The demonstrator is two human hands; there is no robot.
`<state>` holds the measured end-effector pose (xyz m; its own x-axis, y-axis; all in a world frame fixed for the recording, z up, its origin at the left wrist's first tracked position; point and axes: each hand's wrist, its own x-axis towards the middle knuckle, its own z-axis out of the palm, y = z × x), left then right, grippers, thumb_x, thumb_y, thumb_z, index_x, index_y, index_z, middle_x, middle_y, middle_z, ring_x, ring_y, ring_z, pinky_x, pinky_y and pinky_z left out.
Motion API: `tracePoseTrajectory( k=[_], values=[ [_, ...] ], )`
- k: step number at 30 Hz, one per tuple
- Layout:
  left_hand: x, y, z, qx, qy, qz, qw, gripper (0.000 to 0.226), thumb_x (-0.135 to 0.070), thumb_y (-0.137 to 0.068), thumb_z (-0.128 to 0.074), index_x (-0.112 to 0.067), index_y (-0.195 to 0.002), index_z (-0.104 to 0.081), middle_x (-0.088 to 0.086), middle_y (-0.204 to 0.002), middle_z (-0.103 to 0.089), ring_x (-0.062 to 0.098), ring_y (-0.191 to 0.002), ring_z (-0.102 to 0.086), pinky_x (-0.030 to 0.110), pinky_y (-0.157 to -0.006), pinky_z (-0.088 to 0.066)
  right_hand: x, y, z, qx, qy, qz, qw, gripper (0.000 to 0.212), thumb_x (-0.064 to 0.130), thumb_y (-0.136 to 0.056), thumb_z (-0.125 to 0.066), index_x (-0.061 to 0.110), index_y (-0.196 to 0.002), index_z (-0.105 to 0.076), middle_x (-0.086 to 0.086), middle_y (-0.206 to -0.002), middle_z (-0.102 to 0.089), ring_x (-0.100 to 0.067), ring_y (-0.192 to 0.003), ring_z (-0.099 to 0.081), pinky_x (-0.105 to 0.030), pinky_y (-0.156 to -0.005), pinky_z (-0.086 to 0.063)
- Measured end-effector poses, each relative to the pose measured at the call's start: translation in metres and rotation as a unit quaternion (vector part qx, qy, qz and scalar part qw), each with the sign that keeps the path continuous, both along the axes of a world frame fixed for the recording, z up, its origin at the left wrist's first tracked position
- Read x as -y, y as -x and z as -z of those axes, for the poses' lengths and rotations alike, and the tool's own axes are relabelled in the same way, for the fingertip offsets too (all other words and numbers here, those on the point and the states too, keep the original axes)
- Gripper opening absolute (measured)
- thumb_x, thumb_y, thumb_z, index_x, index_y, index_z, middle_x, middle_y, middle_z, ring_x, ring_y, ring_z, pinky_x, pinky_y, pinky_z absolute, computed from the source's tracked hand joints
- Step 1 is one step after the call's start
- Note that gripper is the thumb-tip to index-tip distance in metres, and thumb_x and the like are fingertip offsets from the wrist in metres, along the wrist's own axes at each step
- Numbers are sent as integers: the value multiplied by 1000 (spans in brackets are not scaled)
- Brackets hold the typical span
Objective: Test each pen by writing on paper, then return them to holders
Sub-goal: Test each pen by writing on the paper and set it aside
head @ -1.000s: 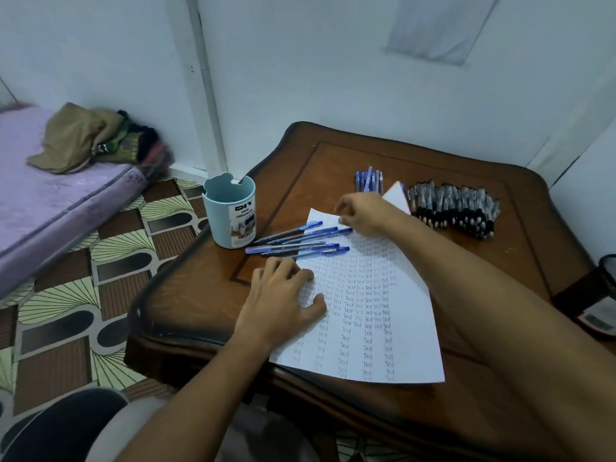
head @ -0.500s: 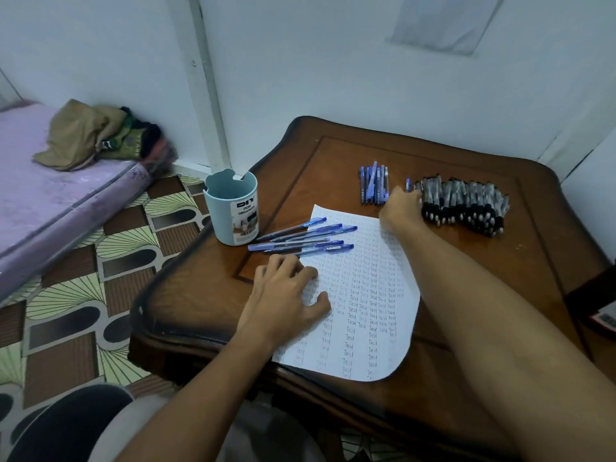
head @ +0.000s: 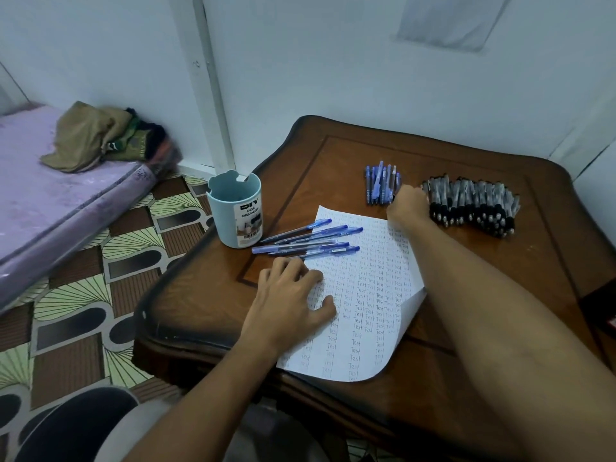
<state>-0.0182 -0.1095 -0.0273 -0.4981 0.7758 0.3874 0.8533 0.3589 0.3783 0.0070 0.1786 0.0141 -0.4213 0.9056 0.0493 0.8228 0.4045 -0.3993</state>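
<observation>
Wooden table point(head: 333, 155): left hand point(head: 286, 301) flat on paper point(head: 366, 295); right hand point(head: 408, 203) among black pens point(head: 473, 203), grip hidden.

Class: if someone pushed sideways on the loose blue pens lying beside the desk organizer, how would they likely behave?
The blue pens look round and slim, so they would probably roll. Lying partly on the paper, they might slide easily. They seem light.

Single head-worn wide-angle view, looking forward and down from above the near edge of the wooden desk point(head: 333, 155). Desk close, filling centre and right; both forearms enter from the bottom. Patterned floor point(head: 83, 295) and mattress point(head: 50, 195) at left, wall behind.
</observation>
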Motion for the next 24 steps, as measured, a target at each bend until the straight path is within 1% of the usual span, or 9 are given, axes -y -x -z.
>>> tracePoseTrajectory(
  k=[3,5,7,10,13,15,20,22,24],
  values=[
    [0,1,-1,3,3,1,1000,40,-55,-84,-53,-25,-106,-68,-13,-94,-44,10,-99,-39,35,-87,-36,1,1,0,-22,5,-9,1000,25,-5,-94,-56,-1,-117,-62,-19,-121,-59,-31,-108,-57,-32,-82,-48],
    [0,0,-1,4,6,2,1000,41,-56,-85,-52,-25,-107,-68,-13,-95,-44,10,-100,-39,34,-88,-35,1,1,0,-34,9,-18,999,30,-5,-94,-56,2,-123,-61,-17,-124,-59,-31,-108,-59,-36,-92,-52],
    [0,0,-1,7,8,3,1000,43,-56,-85,-51,-25,-108,-69,-13,-96,-45,10,-100,-39,34,-87,-35,0,0,1,-44,13,-27,999,28,-2,-96,-56,3,-124,-61,-18,-125,-59,-30,-107,-60,-40,-95,-53],
    [0,0,-2,10,13,3,1000,44,-57,-85,-49,-25,-109,-68,-13,-96,-45,10,-100,-38,35,-88,-35,1,-2,-2,-40,17,-44,998,24,3,-100,-54,4,-123,-61,-16,-123,-61,-30,-110,-59,-39,-97,-50],
    [0,1,-3,11,18,2,1000,44,-57,-85,-49,-25,-109,-68,-12,-96,-45,10,-100,-38,35,-89,-35,9,-2,-5,-31,2,-75,997,35,3,-100,-53,6,-135,-53,-18,-133,-55,-32,-120,-54,-43,-106,-46],
    [1,1,-3,11,24,5,1000,44,-58,-85,-48,-26,-110,-67,-12,-97,-45,10,-100,-37,34,-89,-34,21,-4,-8,-21,-22,-133,991,40,6,-101,-50,7,-141,-48,-17,-139,-49,-32,-129,-47,-44,-112,-39],
    [1,1,-3,9,23,4,1000,43,-57,-85,-48,-26,-108,-67,-12,-96,-44,10,-100,-37,35,-88,-34,66,-7,-17,4,-14,-342,940,31,11,-104,-48,9,-132,-61,-11,-132,-60,-24,-118,-57,-28,-97,-42],
    [0,1,-2,3,17,-1,1000,42,-56,-85,-49,-26,-106,-68,-12,-94,-44,11,-98,-38,34,-85,-33,74,-1,-18,21,-19,-365,930,31,14,-105,-47,12,-131,-63,-10,-131,-59,-25,-116,-57,-29,-93,-41],
    [0,-1,-2,2,13,-4,1000,40,-55,-84,-50,-26,-104,-68,-12,-93,-43,11,-97,-38,34,-84,-33,78,8,-19,29,-22,-365,930,31,16,-105,-47,16,-131,-64,-10,-130,-57,-28,-116,-56,-33,-95,-43]
  ],
)
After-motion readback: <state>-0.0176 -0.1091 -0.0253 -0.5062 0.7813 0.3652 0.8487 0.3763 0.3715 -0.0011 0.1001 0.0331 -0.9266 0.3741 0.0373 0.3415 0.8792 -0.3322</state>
